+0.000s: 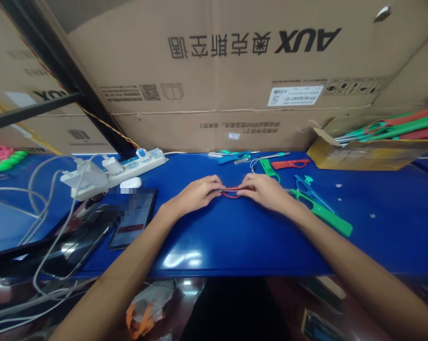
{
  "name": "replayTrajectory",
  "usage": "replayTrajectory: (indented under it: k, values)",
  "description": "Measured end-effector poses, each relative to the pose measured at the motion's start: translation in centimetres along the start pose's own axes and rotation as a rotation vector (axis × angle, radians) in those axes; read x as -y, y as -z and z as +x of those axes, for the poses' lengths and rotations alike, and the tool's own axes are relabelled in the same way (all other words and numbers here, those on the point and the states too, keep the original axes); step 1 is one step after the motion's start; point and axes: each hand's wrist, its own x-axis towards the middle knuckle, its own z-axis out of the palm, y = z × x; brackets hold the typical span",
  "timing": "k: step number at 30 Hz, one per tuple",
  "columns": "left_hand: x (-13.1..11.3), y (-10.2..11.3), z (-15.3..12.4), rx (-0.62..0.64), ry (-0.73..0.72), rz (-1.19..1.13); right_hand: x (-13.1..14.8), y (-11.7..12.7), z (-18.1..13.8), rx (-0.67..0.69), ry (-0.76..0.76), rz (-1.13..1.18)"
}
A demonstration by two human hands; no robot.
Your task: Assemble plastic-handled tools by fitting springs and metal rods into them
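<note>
Closest to me, under the front edge of the blue table (235,246), a crumpled white and orange bag (142,310) lies in the dark, with grey cables (18,312) trailing off to the left of it. My two forearms reach out over the table edge and meet near the middle of the top.

My left hand (195,194) and my right hand (265,189) lie knuckles up, fingertips facing each other, and both are pinched on the red snips (231,192). The snips sit low on the table between my hands, each hand gripping one end, so only the thin red middle shows.

Left of my left arm lie two phones side by side: one with a lit screen (133,218) and a darker one (78,244) nearer the edge, with a cable across it. Just beyond them sits a small white case (130,183), and then a white power strip (128,166) with chargers plugged in.

Right of my right hand a green pair of snips (323,213) lies at a slant, touching a blue pair (311,187). Farther back are a second red pair (290,164), another green pair (268,169) and a blue one (231,156).

At the far right an open cardboard tray (341,154) holds long green and red pieces. A big cardboard box (235,71) printed upside down stands behind everything.
</note>
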Motion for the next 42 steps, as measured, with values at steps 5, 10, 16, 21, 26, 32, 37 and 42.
replayTrajectory:
  k: [5,10,16,21,26,32,37,42]
  values:
    - [0.2,-0.4,-0.1,-0.042,-0.004,-0.035,-0.4,0.1,0.0,-0.004,0.054,0.003]
    - [0.3,-0.4,-0.1,-0.039,-0.003,-0.06,-0.3,-0.2,0.0,0.016,0.069,0.02]
    - [0.4,0.0,0.0,-0.013,-0.006,-0.094,0.4,-0.6,-0.1,0.05,0.063,-0.029]
    - [0.4,-0.1,0.1,-0.031,-0.029,-0.057,0.4,-0.7,0.0,0.035,0.078,-0.072]
    - [0.0,-0.1,0.0,-0.014,-0.047,-0.025,0.7,-0.8,-0.2,0.067,0.094,-0.033]
    - [0.2,-0.1,0.0,-0.023,-0.072,-0.019,1.0,-1.7,-0.2,0.026,0.145,-0.057]
    - [0.3,-0.3,0.2,-0.041,-0.046,-0.086,0.5,-1.8,0.3,-0.072,0.094,-0.124]
    - [0.3,-0.4,0.5,-0.048,-0.003,-0.154,-0.2,-1.7,0.5,-0.008,0.074,-0.139]
